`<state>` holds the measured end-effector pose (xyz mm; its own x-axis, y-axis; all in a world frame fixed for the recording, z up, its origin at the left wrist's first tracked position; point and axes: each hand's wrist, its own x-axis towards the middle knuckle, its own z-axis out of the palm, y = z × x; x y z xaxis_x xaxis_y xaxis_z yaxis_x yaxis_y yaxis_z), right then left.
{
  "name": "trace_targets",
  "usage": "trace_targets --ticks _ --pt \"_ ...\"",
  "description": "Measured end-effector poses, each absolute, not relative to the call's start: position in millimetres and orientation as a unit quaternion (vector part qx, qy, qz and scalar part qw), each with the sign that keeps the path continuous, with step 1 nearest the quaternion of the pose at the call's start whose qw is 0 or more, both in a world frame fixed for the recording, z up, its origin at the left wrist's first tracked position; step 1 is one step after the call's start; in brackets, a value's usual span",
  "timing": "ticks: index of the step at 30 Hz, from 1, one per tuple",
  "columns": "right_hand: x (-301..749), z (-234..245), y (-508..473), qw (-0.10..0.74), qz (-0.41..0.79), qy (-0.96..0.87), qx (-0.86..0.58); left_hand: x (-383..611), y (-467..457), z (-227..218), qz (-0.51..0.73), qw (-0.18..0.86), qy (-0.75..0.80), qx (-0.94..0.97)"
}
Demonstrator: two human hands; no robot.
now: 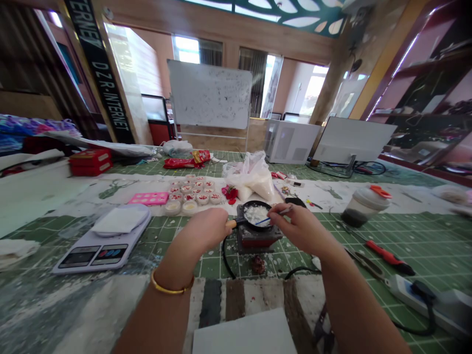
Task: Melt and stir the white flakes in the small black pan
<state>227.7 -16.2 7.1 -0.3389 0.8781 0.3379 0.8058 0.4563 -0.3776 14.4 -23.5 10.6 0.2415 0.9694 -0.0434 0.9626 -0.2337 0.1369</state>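
Note:
My left hand (210, 227) is closed round the wooden-tipped handle (232, 224) of a small black frying pan (248, 226). White flaky chunks (254, 213) lie in the pan, which sits on a small dark-topped electric hotplate (260, 240). Over the pan's right rim, my right hand (295, 223) pinches a thin stick (263, 221), bluish toward its lower end. That end reaches down into the white chunks. A dark reddish clump (258, 264) lies in front of the hotplate.
Behind are filled small cups (197, 189), a pink mold (149, 197) and a bag of white material (250, 177). A kitchen scale (106, 246) stands left. At right are a lidded container (366, 205), a red-handled tool (389, 256) and a power strip (424, 297).

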Motion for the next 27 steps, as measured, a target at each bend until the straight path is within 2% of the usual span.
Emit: trace_targets --ticks 2,6,11,16,21,25,27 --pt "225 3 -12 0.256 0.081 -0.816 -0.513 14 -23 9 0.027 0.062 0.614 0.786" --pt "226 1 -7 0.235 0.014 -0.780 -0.580 14 -24 10 0.025 0.067 0.615 0.785" --pt "228 5 -14 0.232 0.081 -0.832 -0.497 15 -22 11 0.018 0.071 0.615 0.785" --pt "231 6 -13 0.205 0.016 -0.790 -0.578 15 -23 11 0.022 0.071 0.616 0.784" --pt "237 12 -17 0.209 0.093 -0.833 -0.504 15 -25 14 0.018 0.073 0.616 0.784" --pt "239 14 -18 0.191 0.032 -0.795 -0.574 14 -24 13 0.018 0.076 0.614 0.785" --pt "239 15 -19 0.182 0.038 -0.806 -0.562 14 -23 13 0.017 0.082 0.614 0.785"
